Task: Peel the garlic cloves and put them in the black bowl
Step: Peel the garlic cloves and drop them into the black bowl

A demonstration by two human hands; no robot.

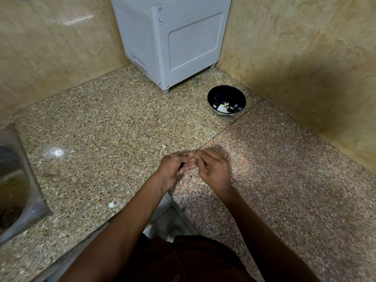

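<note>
Garlic clove, hidden almost entirely between the fingertips of both hands; only a pale sliver shows where the fingers meet, so its exact shape and how much skin remains cannot be told. Judged as a handling object: very light, firm under its skin, likely slick once bared, and wrapped in a thin, dry, brittle husk that tears in flakes. The sensible purchase is a pinch at one end of the clove with one hand while the other lifts the loose edge of the skin.

The left hand (176, 169) and the right hand (211, 168) are brought together above the counter edge, fingers curled inward and touching tip to tip, apparently both pinching the clove.

A strip of peeled skin (162, 150) lies on the countertop (105, 123) just beyond the left hand, and a white scrap (112, 204) lies nearer the person, to the left of the left forearm.

The black bowl (226, 101) stands well beyond the hands and somewhat to the right, apart from both; pale peeled cloves (222, 107) rest in its bottom.

Farther still, a grey appliance (173, 41) fills the corner. A sink (14, 180) lies far to the left of the left hand.
</note>
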